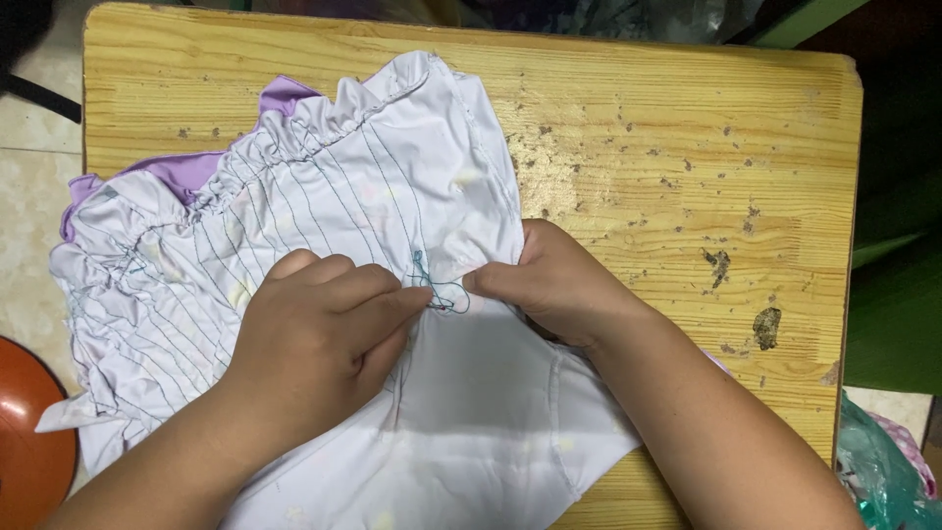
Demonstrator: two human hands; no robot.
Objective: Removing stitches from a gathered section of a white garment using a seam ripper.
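**On a worn table, two hands meet at a tangle of thread**

Across the pale wooden table [628,118], its top pitted with dark specks and chips, lies a white smocked garment of thin smooth fabric [392,196], gathered into ruffles along its upper left edge and crossed by rows of teal stitching. A purple fabric lining [285,95] peeks out from under the ruffles at the upper left. Beyond the table's left edge, low down, sits a round reddish-brown vessel [29,442], only partly in view. At the lower right corner a crumpled green plastic bag [883,471] shows past the table edge. Nothing covers the garment apart from the two hands themselves.

Both hands rest on the middle of the garment. The left hand [319,329] is curled nearly closed, its fingers stretched rightward and pressing the cloth. The right hand [554,280] is closed in a pinch, fingertips pointing left. Between the two sets of fingertips sits a small loose loop of teal thread [442,290], which both hands touch or grip; a needle cannot be made out.
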